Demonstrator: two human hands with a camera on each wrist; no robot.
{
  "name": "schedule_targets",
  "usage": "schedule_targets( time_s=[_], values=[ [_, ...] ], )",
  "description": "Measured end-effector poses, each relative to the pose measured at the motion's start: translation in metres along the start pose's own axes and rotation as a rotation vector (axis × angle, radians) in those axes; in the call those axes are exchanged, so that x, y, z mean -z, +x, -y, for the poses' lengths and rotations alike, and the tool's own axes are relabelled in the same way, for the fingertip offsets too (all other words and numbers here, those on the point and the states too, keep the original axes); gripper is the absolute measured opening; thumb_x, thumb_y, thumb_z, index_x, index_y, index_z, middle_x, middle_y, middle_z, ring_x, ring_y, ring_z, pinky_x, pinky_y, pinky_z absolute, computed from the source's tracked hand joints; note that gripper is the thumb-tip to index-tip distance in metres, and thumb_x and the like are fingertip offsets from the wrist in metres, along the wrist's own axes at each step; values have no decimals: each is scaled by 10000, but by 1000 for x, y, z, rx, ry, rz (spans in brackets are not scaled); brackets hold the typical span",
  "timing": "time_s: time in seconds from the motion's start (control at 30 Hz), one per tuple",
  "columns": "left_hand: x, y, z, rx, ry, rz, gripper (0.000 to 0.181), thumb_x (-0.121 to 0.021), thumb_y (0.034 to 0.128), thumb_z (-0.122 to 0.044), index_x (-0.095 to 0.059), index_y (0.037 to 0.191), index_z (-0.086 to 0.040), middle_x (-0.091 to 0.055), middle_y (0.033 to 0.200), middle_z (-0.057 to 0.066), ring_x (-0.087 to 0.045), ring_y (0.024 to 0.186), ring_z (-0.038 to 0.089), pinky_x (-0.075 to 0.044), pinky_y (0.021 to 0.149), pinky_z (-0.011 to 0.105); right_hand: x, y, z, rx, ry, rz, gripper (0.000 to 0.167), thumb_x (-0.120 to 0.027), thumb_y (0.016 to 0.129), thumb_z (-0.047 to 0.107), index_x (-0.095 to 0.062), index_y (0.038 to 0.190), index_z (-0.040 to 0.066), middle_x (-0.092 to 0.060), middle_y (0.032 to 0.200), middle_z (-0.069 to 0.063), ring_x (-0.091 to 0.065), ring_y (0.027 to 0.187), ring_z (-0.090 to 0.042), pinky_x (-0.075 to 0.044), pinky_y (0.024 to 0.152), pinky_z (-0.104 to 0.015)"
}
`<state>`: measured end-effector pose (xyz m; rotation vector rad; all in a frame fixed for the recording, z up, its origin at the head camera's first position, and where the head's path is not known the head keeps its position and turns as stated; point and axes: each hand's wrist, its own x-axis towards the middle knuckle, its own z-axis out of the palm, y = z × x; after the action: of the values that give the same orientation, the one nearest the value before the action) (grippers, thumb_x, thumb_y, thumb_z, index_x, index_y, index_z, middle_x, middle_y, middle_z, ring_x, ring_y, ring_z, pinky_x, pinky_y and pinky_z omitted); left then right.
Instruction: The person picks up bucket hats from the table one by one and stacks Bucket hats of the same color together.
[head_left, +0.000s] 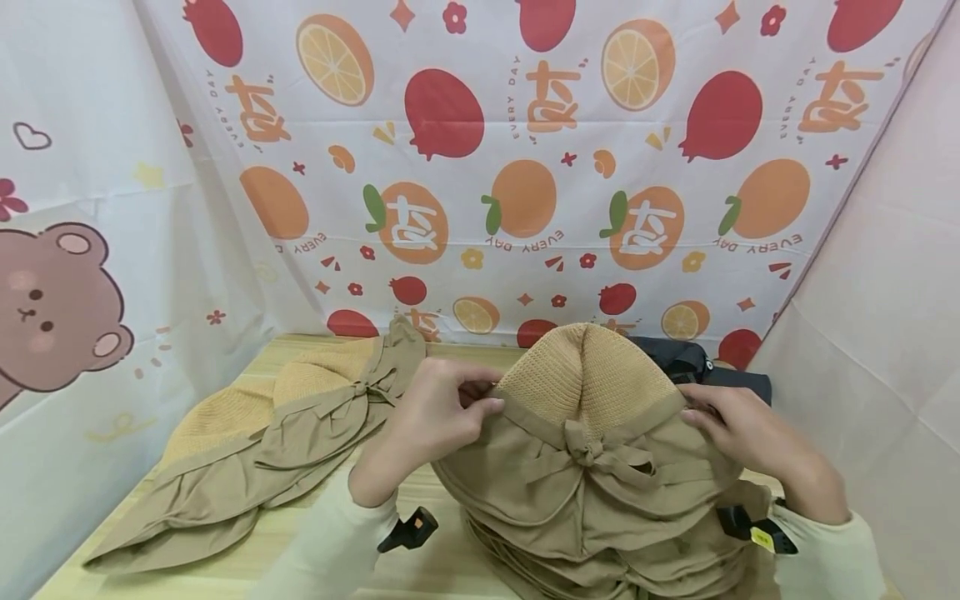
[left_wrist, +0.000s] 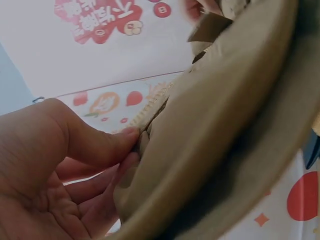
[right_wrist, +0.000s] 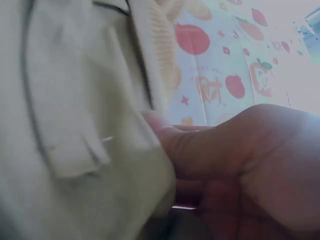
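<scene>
Between my two hands is a sun hat with a woven straw crown, a khaki cloth brim and a bow at the front. My left hand pinches its left side where crown meets brim; the left wrist view shows thumb and finger on the cloth edge. On the opposite side my right hand grips the same seam, and the right wrist view has the thumb pressed on the cloth. Below this hat lie more khaki brims, stacked. Whether the held hat touches them I cannot tell.
To the left, several similar hats lie overlapped on the light wood-patterned table. Behind the held hat sits a black item, partly hidden. Fruit-printed cloth hangs at the back, with white cloth walls on both sides.
</scene>
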<state>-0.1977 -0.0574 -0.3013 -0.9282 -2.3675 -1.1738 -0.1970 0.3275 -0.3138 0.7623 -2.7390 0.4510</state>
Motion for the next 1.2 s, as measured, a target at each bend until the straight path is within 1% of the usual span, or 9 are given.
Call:
schedule_targets(
  time_s=[0.13, 0.23, 0.37, 0.47, 0.63, 0.67, 0.77, 1.0, 1.2],
  values=[
    [-11, 6, 4, 16, -2, 64, 230, -797, 847, 16, -809, 1054, -85, -790, 843, 54, -685, 708, 16, -571, 656, 184, 3, -5, -7, -49, -3, 99, 199, -687, 976, 88, -728, 1170, 76, -621, 825, 127, -481, 735, 23, -427, 659, -236],
    [-19, 9, 8, 36, 13, 108, 213, -805, 854, -5, -804, 1052, -82, -787, 847, 41, -687, 718, 18, -565, 667, 184, 5, -8, -13, -90, -7, 157, 321, -683, 980, 98, -689, 1287, 4, -608, 779, 127, -477, 743, 17, -427, 671, -241],
    [-30, 14, 14, 59, 74, 157, 149, -809, 866, -47, -802, 1012, -74, -780, 828, 25, -691, 717, 34, -550, 666, 189, 8, -12, -17, -150, 23, 230, 447, -658, 998, 116, -587, 1411, -39, -457, 637, 109, -400, 616, 7, -390, 658, -236],
    [-37, 19, 18, 65, 126, 205, 50, -803, 882, -78, -793, 931, -78, -776, 800, 19, -692, 713, 56, -530, 648, 205, 8, -13, -19, -185, 65, 276, 476, -648, 1005, 126, -556, 1444, -34, -394, 606, 91, -327, 538, -28, -358, 626, -231],
    [-48, 24, 26, 82, 146, 257, 51, -787, 886, -49, -784, 936, -38, -784, 824, 60, -710, 746, 114, -531, 651, 244, 6, -10, -24, -230, 97, 329, 435, -663, 997, 158, -618, 1397, -6, -444, 622, 64, -367, 543, -49, -352, 575, -239],
    [-50, 24, 27, 86, 143, 258, 97, -784, 884, -37, -789, 981, -27, -790, 847, 76, -721, 764, 129, -541, 662, 251, 5, -9, -25, -240, 100, 338, 423, -666, 995, 163, -632, 1382, -4, -464, 633, 57, -383, 555, -53, -356, 576, -242],
    [-55, 23, 33, 91, 168, 284, 58, -769, 896, -28, -773, 953, -36, -788, 877, 92, -715, 787, 155, -537, 664, 272, 2, -7, -29, -268, 96, 359, 391, -672, 991, 166, -661, 1340, -11, -525, 671, 45, -427, 604, -61, -370, 600, -247],
    [-64, 21, 42, 127, 206, 334, 296, -726, 947, -66, -735, 1242, -44, -785, 1040, 126, -698, 825, 170, -487, 659, 279, -4, -3, -38, -268, 78, 378, 345, -694, 973, 150, -696, 1267, -32, -621, 739, 34, -486, 693, -97, -404, 639, -273],
    [-68, 19, 43, 88, 254, 340, 257, -716, 952, -68, -747, 1207, -58, -776, 1101, 119, -692, 859, 214, -526, 719, 327, -5, -1, -42, -294, 59, 413, 344, -707, 963, 156, -698, 1261, -16, -659, 818, 13, -545, 749, -118, -454, 674, -316]
  ],
)
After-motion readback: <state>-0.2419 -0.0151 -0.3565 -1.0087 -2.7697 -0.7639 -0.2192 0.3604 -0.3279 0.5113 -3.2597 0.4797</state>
